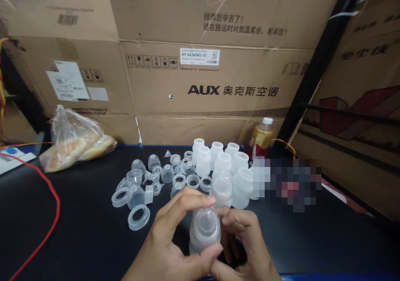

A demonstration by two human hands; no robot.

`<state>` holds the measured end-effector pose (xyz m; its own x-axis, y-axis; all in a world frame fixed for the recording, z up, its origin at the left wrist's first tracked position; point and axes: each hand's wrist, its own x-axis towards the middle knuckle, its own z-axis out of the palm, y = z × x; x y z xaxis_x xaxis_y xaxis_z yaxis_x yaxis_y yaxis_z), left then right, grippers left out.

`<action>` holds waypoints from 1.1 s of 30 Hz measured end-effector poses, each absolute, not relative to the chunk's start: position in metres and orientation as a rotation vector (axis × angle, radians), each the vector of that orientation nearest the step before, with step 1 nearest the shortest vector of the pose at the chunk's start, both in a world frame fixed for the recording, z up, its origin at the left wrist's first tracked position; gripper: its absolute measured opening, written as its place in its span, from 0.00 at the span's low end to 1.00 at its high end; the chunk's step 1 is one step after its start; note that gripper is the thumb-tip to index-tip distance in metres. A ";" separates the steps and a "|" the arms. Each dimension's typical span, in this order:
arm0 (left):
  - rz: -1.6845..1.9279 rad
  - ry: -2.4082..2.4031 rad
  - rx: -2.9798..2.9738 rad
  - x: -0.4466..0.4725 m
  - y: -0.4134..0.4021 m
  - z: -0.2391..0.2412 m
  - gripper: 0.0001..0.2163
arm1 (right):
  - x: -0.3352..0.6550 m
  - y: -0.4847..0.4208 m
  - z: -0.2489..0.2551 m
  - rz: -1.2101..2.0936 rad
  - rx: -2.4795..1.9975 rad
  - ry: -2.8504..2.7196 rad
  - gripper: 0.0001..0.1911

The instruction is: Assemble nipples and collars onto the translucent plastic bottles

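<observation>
Beyond: open frosted bottles (224, 164) cluster on the black surface (84, 231), a drink bottle (261, 138) behind them.
Off left: clear domes (136, 195) and screw rings (137, 227) lie scattered.
In the way: a second domed bottle (222, 191) fronts the cluster.
Capped baby bottle (205, 231): nearest me, long axis roughly upright, dome up.
Left hand (170, 239): grip closed on it.
Right hand (245, 239): curled alongside; I can't tell its grip.
</observation>
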<state>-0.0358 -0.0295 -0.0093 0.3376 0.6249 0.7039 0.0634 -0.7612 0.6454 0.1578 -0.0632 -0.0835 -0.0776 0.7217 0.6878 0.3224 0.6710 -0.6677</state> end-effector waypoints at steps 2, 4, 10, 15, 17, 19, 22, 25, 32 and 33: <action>1.439 0.575 2.123 -0.038 -0.028 -0.008 0.28 | 0.162 -0.063 -0.088 0.373 -0.875 -1.701 0.27; 1.442 0.549 2.145 -0.039 -0.028 -0.007 0.28 | 0.165 -0.063 -0.091 0.354 -0.893 -1.716 0.31; 1.366 0.551 2.268 -0.037 -0.033 0.002 0.28 | 0.170 -0.065 -0.095 0.299 -0.921 -1.752 0.38; 1.341 0.566 2.275 -0.040 -0.033 0.003 0.27 | 0.170 -0.066 -0.094 0.273 -0.906 -1.776 0.36; 1.367 0.554 2.256 -0.040 -0.031 -0.001 0.25 | 0.170 -0.066 -0.096 0.258 -0.931 -1.770 0.34; 1.418 0.512 2.226 -0.039 -0.029 -0.007 0.24 | 0.169 -0.066 -0.099 0.248 -0.956 -1.765 0.33; 1.556 0.480 2.128 -0.036 -0.028 -0.013 0.24 | 0.170 -0.065 -0.100 0.237 -0.957 -1.760 0.33; 1.645 0.536 2.053 -0.036 -0.029 -0.013 0.24 | 0.169 -0.064 -0.094 0.225 -0.933 -1.771 0.33; 1.604 0.618 2.010 -0.036 -0.031 -0.014 0.27 | 0.163 -0.066 -0.072 0.168 -0.905 -1.777 0.24; 1.606 0.634 1.993 -0.036 -0.031 -0.016 0.27 | 0.162 -0.066 -0.070 0.151 -0.908 -1.771 0.24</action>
<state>-0.0359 -0.0306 -0.0160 0.1961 0.6356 0.7467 0.0460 -0.7666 0.6405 0.1619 -0.0659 -0.0700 -0.1203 0.6393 0.7595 0.5015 0.6993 -0.5093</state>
